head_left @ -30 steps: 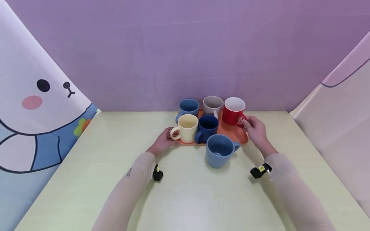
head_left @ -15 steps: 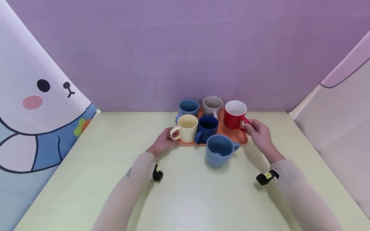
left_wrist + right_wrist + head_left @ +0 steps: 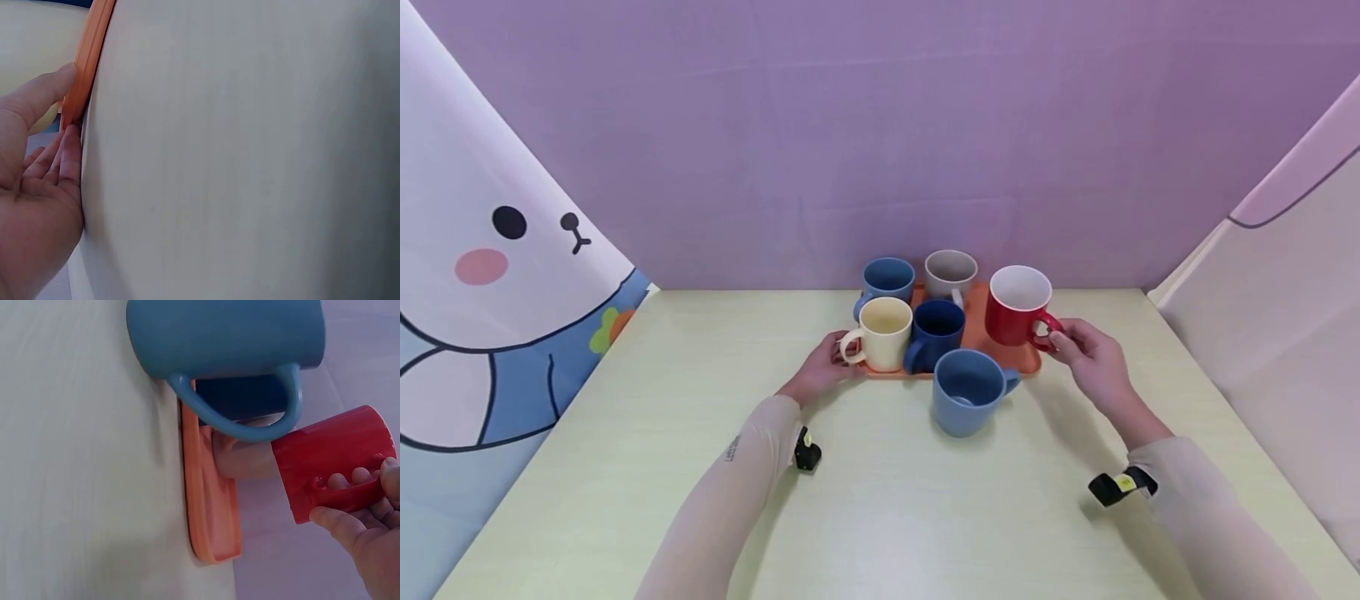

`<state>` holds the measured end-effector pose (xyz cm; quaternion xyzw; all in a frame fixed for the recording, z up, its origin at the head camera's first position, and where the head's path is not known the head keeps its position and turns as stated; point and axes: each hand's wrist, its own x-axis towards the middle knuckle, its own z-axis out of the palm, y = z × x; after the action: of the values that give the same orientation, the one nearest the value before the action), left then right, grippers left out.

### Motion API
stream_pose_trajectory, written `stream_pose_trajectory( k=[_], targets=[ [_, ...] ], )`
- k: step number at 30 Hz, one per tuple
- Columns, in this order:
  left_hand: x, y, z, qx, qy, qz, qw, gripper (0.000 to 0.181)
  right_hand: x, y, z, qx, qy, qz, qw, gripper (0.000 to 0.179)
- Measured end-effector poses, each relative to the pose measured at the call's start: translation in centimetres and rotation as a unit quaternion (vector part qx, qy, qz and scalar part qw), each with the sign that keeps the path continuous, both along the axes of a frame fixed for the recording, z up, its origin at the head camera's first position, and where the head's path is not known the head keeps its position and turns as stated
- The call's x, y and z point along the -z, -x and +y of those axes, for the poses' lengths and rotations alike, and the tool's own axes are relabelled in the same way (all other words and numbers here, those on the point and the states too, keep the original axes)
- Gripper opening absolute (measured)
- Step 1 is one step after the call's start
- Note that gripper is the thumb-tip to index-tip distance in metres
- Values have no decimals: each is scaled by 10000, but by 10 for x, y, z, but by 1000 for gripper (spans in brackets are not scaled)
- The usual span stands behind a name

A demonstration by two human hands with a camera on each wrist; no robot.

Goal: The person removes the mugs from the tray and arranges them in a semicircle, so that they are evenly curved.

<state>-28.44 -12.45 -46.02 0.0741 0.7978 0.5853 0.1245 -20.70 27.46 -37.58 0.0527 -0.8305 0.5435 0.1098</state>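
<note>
My right hand (image 3: 1097,367) grips a red mug (image 3: 1013,317) with a white inside by its handle. In the right wrist view the red mug (image 3: 331,456) hangs tilted, raised off the orange tray (image 3: 215,512). My left hand (image 3: 822,367) pinches the near left corner of the orange tray (image 3: 1000,343), thumb over the rim and fingers under it in the left wrist view. Beside that hand stands a cream mug (image 3: 889,346). A dark blue mug (image 3: 942,342), a grey mug (image 3: 942,279) and a blue mug (image 3: 880,286) share the tray.
A larger light blue mug (image 3: 962,408) stands on the table (image 3: 895,500) in front of the tray, its handle pointing right. Behind the tray rises a purple backdrop (image 3: 820,150). Printed cloth panels close off both sides.
The red mug has come up off the tray and moved right and toward me with my right hand. My left hand has stayed at the tray's corner.
</note>
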Motion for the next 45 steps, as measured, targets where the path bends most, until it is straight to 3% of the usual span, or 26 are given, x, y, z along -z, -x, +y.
stream_pose_trajectory(
  k=[13, 20, 28, 35, 37, 40, 45],
  targets=[
    [0, 0, 2, 48, -75, 13, 10000, 74, -14, -29, 0, -224, -12, 319, 9992, 28],
    [2, 2, 1, 52, 11, 68, 10000, 75, -21, -40, -2, -469, 191, 652, 9966, 12],
    [-1, 0, 4, 95, -129, 164, 9997, 72, -28, -55, 2, -712, 281, 640, 9950, 24],
    [2, 2, 3, 83, -124, 192, 9997, 74, -32, -67, 4, -1186, 789, 806, 9865, 30],
    [-5, -1, 3, 121, -86, 136, 9998, 74, -33, -70, 3, -1304, 808, 895, 9841, 31],
    [-5, -1, 2, 141, -67, 104, 9998, 76, -35, -75, 2, -1444, 783, 947, 9819, 29],
    [2, 3, 2, 85, -61, 209, 9997, 75, -36, -82, 0, -1668, 880, 935, 9776, 29]
  ],
)
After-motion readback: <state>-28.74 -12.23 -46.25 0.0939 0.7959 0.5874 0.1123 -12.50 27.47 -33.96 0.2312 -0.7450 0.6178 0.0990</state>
